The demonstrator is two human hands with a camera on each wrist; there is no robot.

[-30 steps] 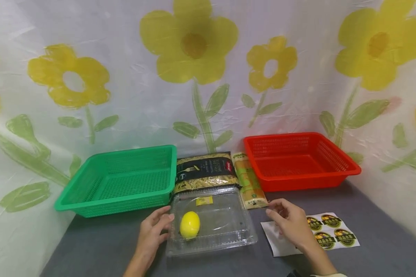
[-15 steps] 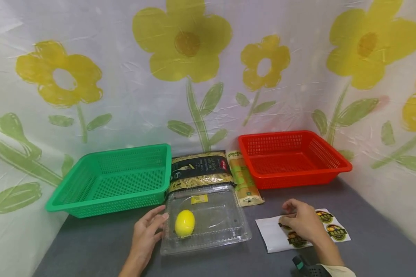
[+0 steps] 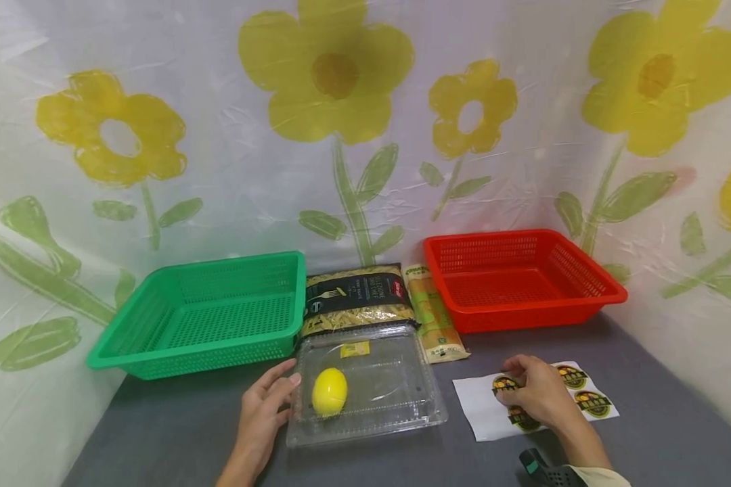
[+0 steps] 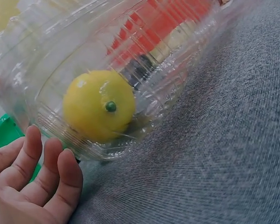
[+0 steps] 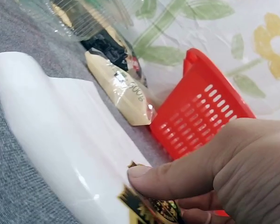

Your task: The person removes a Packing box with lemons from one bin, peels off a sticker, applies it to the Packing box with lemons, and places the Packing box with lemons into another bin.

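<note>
A clear plastic clamshell box [image 3: 396,423] sits on the table with a yellow lemon [image 3: 329,392] inside, its green stem end visible in the left wrist view. Toward the box's back is a small yellow printed piece [image 3: 355,349]; whether it is inside or on top I cannot tell. My left hand [image 3: 264,412] is at the box's left side, fingers loosely bent and holding nothing. My right hand [image 3: 542,392] is over a white sheet of round black-and-yellow stickers [image 3: 478,409]. In the right wrist view its thumb and fingers pinch at one sticker [image 5: 165,211]; the fingertips are partly hidden.
A green basket [image 3: 201,358] stands at the left and a red basket [image 3: 524,314] at the back right. Between them lie a pasta bag [image 3: 359,297] and a long yellow-orange food pack [image 3: 432,314]. A flowered curtain [image 3: 237,169] hangs behind.
My right hand has moved from the food pack's near end rightward onto the sticker sheet, where its fingers have closed at a sticker. My left hand has stayed beside the box.
</note>
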